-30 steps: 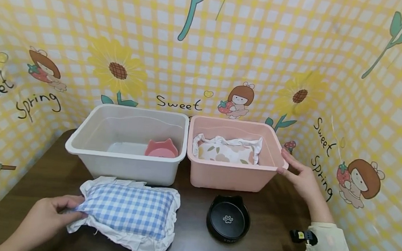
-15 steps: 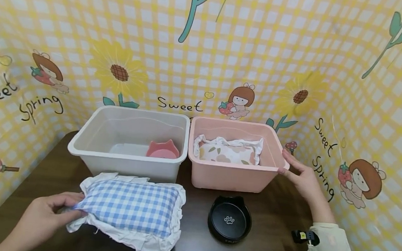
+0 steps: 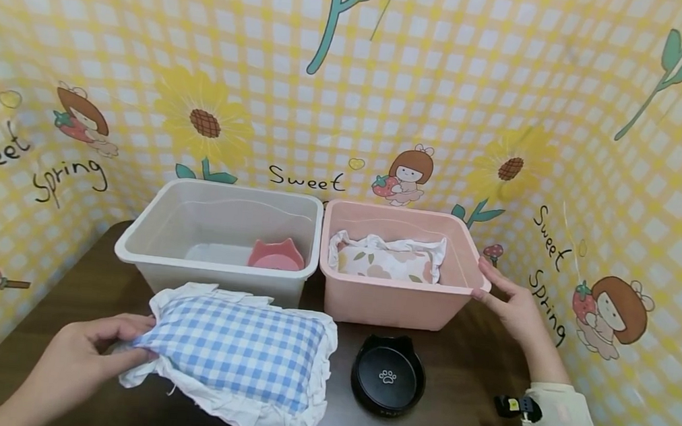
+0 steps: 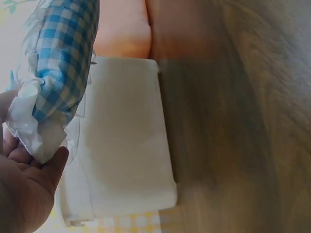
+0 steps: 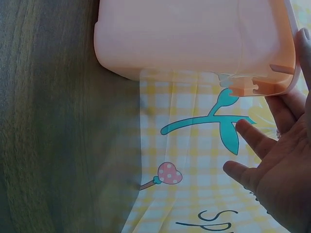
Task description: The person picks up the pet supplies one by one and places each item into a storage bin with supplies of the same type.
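Note:
My left hand (image 3: 90,360) pinches the left edge of a small blue-and-white checked pillow (image 3: 249,354) with a white ruffle. The pillow is off the table, in front of a white bin (image 3: 207,279). In the left wrist view, my left hand (image 4: 29,189) holds the ruffled corner between thumb and fingers. My right hand (image 3: 517,313) grips the front right rim corner of a pink bin (image 3: 394,305), thumb in front and fingers along its side. The right wrist view has the other fingers of my right hand (image 5: 286,160) spread away from the pink bin (image 5: 184,34).
Inside the white bin sits a pink cat-eared bowl (image 3: 276,255). A floral ruffled pillow (image 3: 388,261) lies in the pink bin. On the dark wooden table (image 3: 451,412), a black cat-eared bowl (image 3: 388,377) with a paw print stands near the pink bin. Patterned yellow-checked cloth (image 3: 351,92) surrounds the table.
My left hand has moved the checked pillow to the right and raised it somewhat, so it hides more of the white bin's front. My right hand stays on the pink bin's corner.

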`<state>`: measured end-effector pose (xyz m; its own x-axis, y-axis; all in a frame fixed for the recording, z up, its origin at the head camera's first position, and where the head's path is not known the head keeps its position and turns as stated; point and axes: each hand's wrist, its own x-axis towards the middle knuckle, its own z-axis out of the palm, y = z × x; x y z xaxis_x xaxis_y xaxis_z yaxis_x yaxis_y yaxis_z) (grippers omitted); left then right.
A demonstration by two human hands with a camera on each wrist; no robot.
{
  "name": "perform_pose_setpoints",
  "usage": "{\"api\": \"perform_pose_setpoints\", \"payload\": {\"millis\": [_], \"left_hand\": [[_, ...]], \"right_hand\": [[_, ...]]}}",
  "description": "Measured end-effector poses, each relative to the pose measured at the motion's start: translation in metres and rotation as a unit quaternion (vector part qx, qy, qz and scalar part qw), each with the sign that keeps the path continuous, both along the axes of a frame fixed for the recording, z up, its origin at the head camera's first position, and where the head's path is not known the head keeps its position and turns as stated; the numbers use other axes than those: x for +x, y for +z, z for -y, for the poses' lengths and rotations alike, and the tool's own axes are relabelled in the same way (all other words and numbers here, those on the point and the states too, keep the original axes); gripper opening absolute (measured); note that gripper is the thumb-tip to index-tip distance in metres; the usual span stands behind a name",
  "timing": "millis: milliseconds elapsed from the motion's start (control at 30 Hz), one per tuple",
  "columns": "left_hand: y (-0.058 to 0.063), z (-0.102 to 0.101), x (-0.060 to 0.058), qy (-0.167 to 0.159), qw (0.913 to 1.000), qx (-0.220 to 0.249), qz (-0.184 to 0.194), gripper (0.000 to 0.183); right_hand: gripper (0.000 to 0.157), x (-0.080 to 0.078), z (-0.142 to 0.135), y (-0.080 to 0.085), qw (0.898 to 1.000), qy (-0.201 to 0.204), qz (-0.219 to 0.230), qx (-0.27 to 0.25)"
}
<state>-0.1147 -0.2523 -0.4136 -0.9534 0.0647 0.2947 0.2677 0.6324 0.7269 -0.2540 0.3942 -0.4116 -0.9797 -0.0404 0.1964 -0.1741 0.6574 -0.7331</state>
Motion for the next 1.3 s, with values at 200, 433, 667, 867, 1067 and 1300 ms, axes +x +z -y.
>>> {"api": "perform_pose_setpoints", "payload": {"millis": [200,433,667,867,1067,1300], "left_hand": [[0.012,-0.008,0.001,-0.019,0.9996,0.018,-0.002,0.012],[0.030,-0.017,-0.002,-0.033,0.9986,0.033,-0.023,0.013],[0.046,-0.026,-0.009,-0.037,0.9978,0.036,-0.042,0.012],[0.061,-0.035,-0.018,-0.036,0.9973,0.042,-0.048,0.011],[0.076,-0.048,-0.026,-0.023,0.9975,0.051,-0.044,0.011],[0.090,-0.063,-0.036,-0.032,0.9955,0.072,-0.054,0.010]], "right_hand": [[0.062,0.006,0.007,0.009,1.000,0.001,0.009,-0.012],[0.062,0.017,0.017,0.024,1.000,0.002,0.008,-0.005],[0.061,0.002,0.001,0.001,1.000,-0.001,0.007,-0.004],[0.061,0.001,0.000,-0.001,1.000,0.002,0.001,-0.010],[0.060,0.002,0.001,0.000,1.000,0.000,0.004,-0.011],[0.063,0.012,0.012,0.017,0.999,-0.002,0.022,-0.025]]}}
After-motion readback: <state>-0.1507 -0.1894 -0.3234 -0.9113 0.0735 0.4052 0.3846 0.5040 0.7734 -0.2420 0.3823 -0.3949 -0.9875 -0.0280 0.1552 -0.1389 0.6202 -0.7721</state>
